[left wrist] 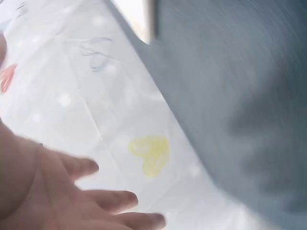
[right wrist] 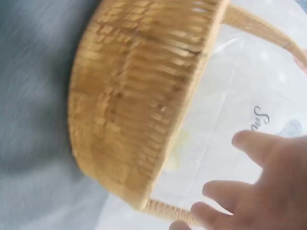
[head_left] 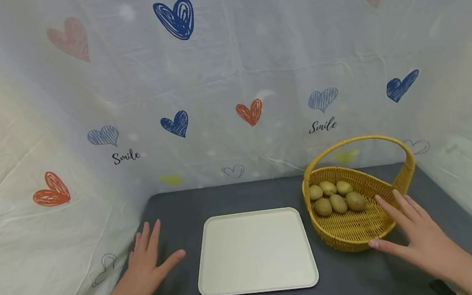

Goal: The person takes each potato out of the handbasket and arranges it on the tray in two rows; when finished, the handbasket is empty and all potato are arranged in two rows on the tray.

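My left hand (head_left: 145, 268) is spread over the left part of the table, beside a white rectangular tray (head_left: 256, 252) and holding nothing. With fingers apart, my right hand (head_left: 420, 233) hovers at the near right side of a yellow wicker basket (head_left: 361, 232), overlapping its rim in the head view. Several brown kiwis (head_left: 338, 203) lie grouped in the basket's left half. In the right wrist view the basket's woven side (right wrist: 129, 100) stands near the fingers (right wrist: 249, 191). Bare palm and straight fingers (left wrist: 110, 201) show in the left wrist view.
The dark grey table (head_left: 231, 196) meets a white curtain (head_left: 215, 85) printed with hearts at the back and both sides. The basket's tall arched handle (head_left: 358, 139) rises above the fruit. Its left rim stands close to the tray's right edge.
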Demonstrator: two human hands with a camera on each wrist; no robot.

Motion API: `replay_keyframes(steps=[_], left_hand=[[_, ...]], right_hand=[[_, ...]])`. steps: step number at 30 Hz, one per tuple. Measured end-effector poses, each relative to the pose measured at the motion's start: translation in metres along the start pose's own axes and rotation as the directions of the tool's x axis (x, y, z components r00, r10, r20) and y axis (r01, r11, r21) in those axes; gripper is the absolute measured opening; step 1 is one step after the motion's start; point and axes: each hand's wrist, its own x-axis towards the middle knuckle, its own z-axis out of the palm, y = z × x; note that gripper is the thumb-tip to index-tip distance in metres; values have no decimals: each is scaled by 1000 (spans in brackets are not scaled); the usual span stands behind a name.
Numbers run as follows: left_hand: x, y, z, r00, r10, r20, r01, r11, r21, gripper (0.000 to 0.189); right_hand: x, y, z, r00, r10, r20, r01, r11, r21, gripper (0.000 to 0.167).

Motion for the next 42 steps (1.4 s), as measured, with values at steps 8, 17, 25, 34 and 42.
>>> replay_keyframes(steps=[8, 17, 25, 34, 42], left_hand=[[22, 19, 21, 992, -95, 85, 121, 913, -389, 99], [43, 31, 45, 958, -203, 203, 281, 805, -522, 110], [57, 36, 58, 941, -234, 246, 332, 782, -528, 69], [61, 35, 60, 940, -242, 240, 337, 768, -545, 47], [64, 31, 66, 947, -228, 228, 319, 767, -558, 44]], right_hand=[[23, -4, -23, 1000, 2, -19, -1, 997, 83, 95], [49, 11, -13, 999, -32, -25, 35, 989, 141, 79], [65, 22, -6, 999, -17, 34, 11, 985, 174, 76], [81, 25, -1, 998, -41, 45, 34, 991, 133, 72], [89, 29, 2, 998, -41, 48, 35, 994, 106, 69]])
